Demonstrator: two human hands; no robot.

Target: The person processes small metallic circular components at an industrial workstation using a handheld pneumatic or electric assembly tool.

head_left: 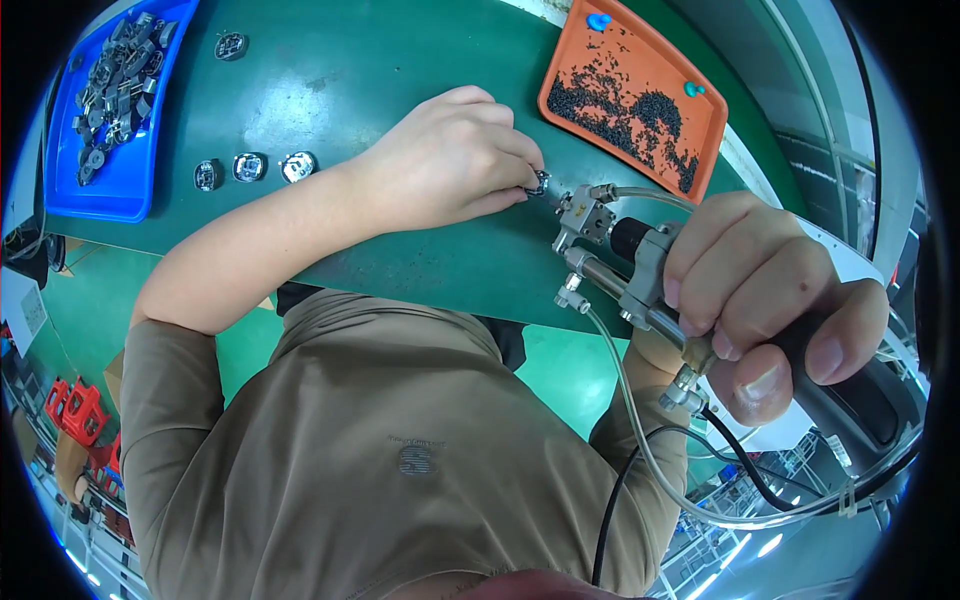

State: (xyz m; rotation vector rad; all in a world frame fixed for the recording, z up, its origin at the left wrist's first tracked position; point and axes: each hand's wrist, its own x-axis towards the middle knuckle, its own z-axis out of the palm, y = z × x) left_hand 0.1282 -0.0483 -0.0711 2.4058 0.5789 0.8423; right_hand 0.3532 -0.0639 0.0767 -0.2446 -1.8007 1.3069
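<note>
My left hand [450,160] rests on the green table [380,70] and pinches a small metal part [541,183] at its fingertips. My right hand [770,300] grips the black handle of a powered screwdriver [640,270] with a silver body and clear hoses. The tool's metal nose [583,212] points at the small part and sits just right of it. Whether the tip touches the part is hidden by my fingers.
A blue tray [60,170] of several grey metal parts stands at the far left. Three round metal parts [249,166] lie in a row on the table, another [230,45] farther back. An orange tray [700,140] holds small black screws. Hoses and a black cable [650,450] hang by my torso.
</note>
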